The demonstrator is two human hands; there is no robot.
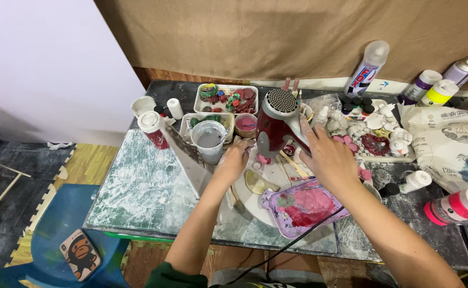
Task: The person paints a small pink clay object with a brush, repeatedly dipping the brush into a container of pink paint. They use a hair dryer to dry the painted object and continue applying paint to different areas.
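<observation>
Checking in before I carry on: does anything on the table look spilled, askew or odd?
Yes. White powdery smears cover the green tabletop, and a pink-capped bottle lies on its side at the right edge. The hair dryer stands upright.

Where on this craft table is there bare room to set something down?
The paint-smeared tabletop at the near-left corner is free, bordered by the red-labelled can and the left hand. Crowded: around the red hair dryer, the purple paint tray and the plaster figures.

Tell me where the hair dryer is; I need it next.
Head view, table's centre-back: the red hair dryer is in the right hand, right of the water cup.
</observation>
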